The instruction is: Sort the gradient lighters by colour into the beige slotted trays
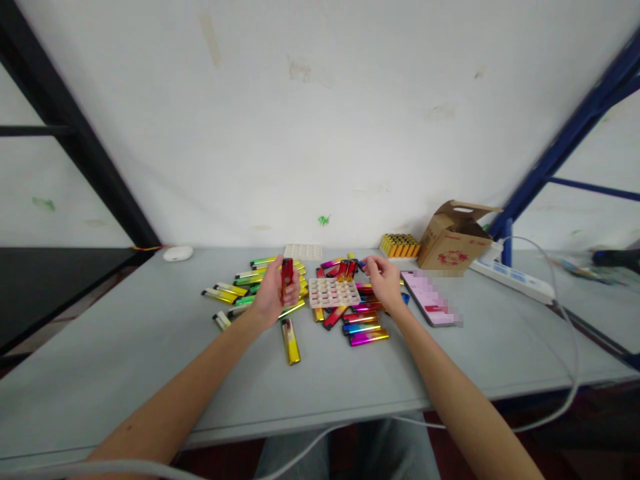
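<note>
My left hand [273,293] is closed around a red lighter [287,277] held upright, left of a white tray with rows of holes [334,303]. Upright red lighters [347,269] stand at the tray's back right corner. Beyond that corner, my right hand [383,277] has its fingers pinched together at the end of a blue lighter [362,265]; the fingers partly hide it. Loose red, blue and purple lighters [369,337] lie around and right of the tray. Yellow and green ones [233,289] are spread to the left, and one yellow lighter [291,341] lies in front.
A second white holed tray [303,252] lies near the wall. At the back right stand a block of orange lighters [400,247] and an open cardboard box [453,243]. A phone [431,300], a power strip [515,279] with cable and a white case [178,253] lie on the table.
</note>
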A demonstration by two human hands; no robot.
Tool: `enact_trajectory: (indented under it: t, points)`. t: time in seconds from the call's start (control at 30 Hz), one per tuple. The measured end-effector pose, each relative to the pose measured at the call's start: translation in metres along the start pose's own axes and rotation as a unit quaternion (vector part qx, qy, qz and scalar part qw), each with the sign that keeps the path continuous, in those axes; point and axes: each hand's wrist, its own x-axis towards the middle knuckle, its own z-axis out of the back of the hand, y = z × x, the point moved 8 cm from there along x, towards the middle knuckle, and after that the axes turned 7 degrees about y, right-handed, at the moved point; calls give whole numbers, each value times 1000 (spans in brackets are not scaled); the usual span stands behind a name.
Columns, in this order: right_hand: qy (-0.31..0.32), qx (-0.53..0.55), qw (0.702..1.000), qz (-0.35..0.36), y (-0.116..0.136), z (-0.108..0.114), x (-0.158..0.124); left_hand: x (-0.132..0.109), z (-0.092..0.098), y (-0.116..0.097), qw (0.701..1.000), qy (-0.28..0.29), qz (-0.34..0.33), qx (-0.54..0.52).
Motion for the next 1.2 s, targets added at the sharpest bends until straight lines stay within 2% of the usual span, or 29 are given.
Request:
enact_trajectory:
  t: [0.57, 0.83, 1.2]
  points:
    - [22, -48, 998, 27, 5, -5, -2, 0, -2, 1, 1000, -19, 7, -9]
    - [16, -45, 998, 28, 8, -4, -2, -1, 1, -10, 998, -46, -29, -5]
    - [13, -41, 999, 34, 11, -4, -2, 1, 3, -7, 996, -74, -35, 31]
